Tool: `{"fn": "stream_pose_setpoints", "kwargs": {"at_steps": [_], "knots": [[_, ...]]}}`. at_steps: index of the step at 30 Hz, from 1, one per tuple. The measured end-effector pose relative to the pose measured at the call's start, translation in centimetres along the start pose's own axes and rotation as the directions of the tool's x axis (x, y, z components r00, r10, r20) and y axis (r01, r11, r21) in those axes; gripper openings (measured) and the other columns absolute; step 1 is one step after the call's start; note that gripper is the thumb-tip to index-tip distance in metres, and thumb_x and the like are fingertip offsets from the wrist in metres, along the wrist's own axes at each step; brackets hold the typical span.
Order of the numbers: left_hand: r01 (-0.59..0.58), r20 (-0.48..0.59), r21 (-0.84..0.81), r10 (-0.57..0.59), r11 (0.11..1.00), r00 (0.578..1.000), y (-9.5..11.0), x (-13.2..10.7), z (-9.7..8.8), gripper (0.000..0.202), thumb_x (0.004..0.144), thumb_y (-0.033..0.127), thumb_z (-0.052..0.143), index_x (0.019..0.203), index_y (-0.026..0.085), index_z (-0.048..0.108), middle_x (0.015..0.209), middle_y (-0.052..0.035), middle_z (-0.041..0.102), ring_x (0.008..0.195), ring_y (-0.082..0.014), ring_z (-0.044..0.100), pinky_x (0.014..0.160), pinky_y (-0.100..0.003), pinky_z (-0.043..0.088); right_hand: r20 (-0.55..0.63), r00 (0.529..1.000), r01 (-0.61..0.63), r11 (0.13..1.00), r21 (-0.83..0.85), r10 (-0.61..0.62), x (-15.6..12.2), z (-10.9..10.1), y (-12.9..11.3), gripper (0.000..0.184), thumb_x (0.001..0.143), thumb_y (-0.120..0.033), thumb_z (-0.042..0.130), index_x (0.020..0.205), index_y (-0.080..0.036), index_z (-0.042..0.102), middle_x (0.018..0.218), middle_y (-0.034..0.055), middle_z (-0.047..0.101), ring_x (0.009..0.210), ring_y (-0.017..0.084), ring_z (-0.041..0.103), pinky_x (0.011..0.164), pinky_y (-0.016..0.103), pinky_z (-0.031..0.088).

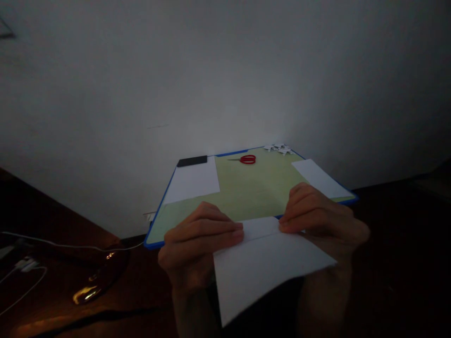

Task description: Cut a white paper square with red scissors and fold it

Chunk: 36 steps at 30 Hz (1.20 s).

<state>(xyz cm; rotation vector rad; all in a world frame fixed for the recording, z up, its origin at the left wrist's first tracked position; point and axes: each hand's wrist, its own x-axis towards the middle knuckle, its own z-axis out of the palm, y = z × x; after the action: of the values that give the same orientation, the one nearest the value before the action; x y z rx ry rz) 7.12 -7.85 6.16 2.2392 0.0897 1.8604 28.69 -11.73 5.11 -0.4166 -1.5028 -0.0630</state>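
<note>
A sheet of white paper (264,267) is held up in front of the table's near edge, with a crease or fold line running across its upper part. My left hand (200,239) pinches it at the upper left, fingers pressed together. At the upper right, my right hand (317,218) pinches the same sheet near the fold. The paper's lower edge hangs free and bows slightly. Both thumbs are mostly hidden behind or under the paper and fingers.
On the blue-edged, pale green table (253,188) lie red-handled scissors (247,159), a white sheet (193,180) with a dark flat object (192,161) at its top, another white sheet (320,178), and several folded or cut white paper pieces (280,148). A white cable (70,245) runs at left.
</note>
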Motion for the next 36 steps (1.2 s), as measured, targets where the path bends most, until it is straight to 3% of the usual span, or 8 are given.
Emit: {"fn": "stream_pose_setpoints", "kwargs": {"at_steps": [9,12,18,22,26,30,32,36], "knots": [[0.06,-0.091,-0.087,-0.068,0.994,0.994,0.0,-0.7,0.0,0.016,0.098,0.033,0.073,0.103,0.025,0.086,0.085,-0.0054,0.082,0.07,-0.0218,0.073,0.064,-0.04,0.056,0.014,1.0,-0.023,1.0,0.013,0.023,-0.6,-0.6,0.6,0.009,0.096,-0.028,0.078,0.095,-0.022,0.085,0.076,0.0046,0.078,0.068,0.023,0.068,0.064,0.04,0.05],[0.153,-0.208,-0.066,-0.163,0.986,0.964,-0.6,-1.2,0.4,0.01,0.096,0.027,0.075,0.098,0.026,0.085,0.085,-0.0035,0.08,0.076,-0.02,0.073,0.07,-0.037,0.057,-0.039,0.99,-0.137,0.99,0.033,0.138,-0.8,0.0,1.0,0.006,0.088,-0.023,0.086,0.089,-0.024,0.081,0.074,0.0008,0.073,0.069,0.02,0.065,0.063,0.037,0.049],[0.369,-0.356,-0.053,-0.363,0.928,0.861,-3.2,-2.1,1.5,0.007,0.087,0.019,0.085,0.084,0.024,0.082,0.078,0.0015,0.074,0.072,-0.013,0.066,0.068,-0.026,0.051,-0.25,0.816,-0.514,0.852,0.102,0.522,-1.3,2.3,3.0,0.019,0.08,-0.023,0.09,0.076,-0.025,0.073,0.073,-0.0041,0.068,0.07,0.017,0.061,0.067,0.032,0.049],[0.528,-0.429,-0.157,-0.539,0.835,0.725,-4.6,-2.5,2.2,0.012,0.085,0.026,0.088,0.079,0.021,0.079,0.074,0.0019,0.07,0.073,-0.0124,0.062,0.069,-0.023,0.05,-0.247,0.736,-0.63,0.771,0.09,0.63,-1.4,3.1,4.0,0.02,0.079,-0.03,0.091,0.074,-0.023,0.073,0.072,-0.003,0.069,0.071,0.017,0.062,0.072,0.032,0.05],[0.62,-0.438,-0.356,-0.711,0.699,0.551,-5.4,-2.5,2.8,0.028,0.082,0.042,0.089,0.079,0.018,0.076,0.072,0.0015,0.066,0.067,-0.0108,0.058,0.06,-0.02,0.048,-0.104,0.786,-0.598,0.792,0.124,0.61,-1.0,3.2,3.6,0.025,0.093,-0.038,0.079,0.075,-0.022,0.071,0.073,-0.0017,0.069,0.072,0.016,0.062,0.07,0.03,0.049],[0.663,-0.176,-0.616,-0.894,0.426,0.411,-5.5,-2.1,3.4,0.039,0.074,0.046,0.093,0.073,0.016,0.069,0.067,0.0033,0.057,0.055,-0.0085,0.048,0.045,-0.018,0.04,0.044,0.857,-0.513,0.84,0.179,0.514,-0.9,3.0,3.2,0.024,0.102,-0.041,0.069,0.088,-0.023,0.075,0.085,0.0015,0.072,0.083,0.018,0.066,0.076,0.032,0.052],[0.669,-0.09,-0.661,-0.921,0.341,0.38,-5.2,-1.9,3.7,0.037,0.075,0.042,0.091,0.074,0.015,0.066,0.066,0.0037,0.056,0.053,-0.0073,0.046,0.042,-0.017,0.037,0.124,0.881,-0.472,0.858,0.2,0.456,-1.1,3.0,3.4,0.023,0.1,-0.047,0.071,0.104,-0.026,0.078,0.095,0.0031,0.073,0.089,0.02,0.067,0.081,0.035,0.053],[0.668,-0.078,-0.669,-0.925,0.326,0.373,-4.9,-1.6,4.3,0.031,0.078,0.038,0.088,0.081,0.015,0.067,0.069,0.0029,0.059,0.052,-0.0062,0.048,0.042,-0.016,0.035,0.207,0.907,-0.395,0.911,0.121,0.366,-1.2,3.4,3.6,0.065,0.081,-0.06,0.086,0.137,-0.031,0.068,0.115,0.0061,0.072,0.098,0.025,0.067,0.084,0.04,0.054]]}}
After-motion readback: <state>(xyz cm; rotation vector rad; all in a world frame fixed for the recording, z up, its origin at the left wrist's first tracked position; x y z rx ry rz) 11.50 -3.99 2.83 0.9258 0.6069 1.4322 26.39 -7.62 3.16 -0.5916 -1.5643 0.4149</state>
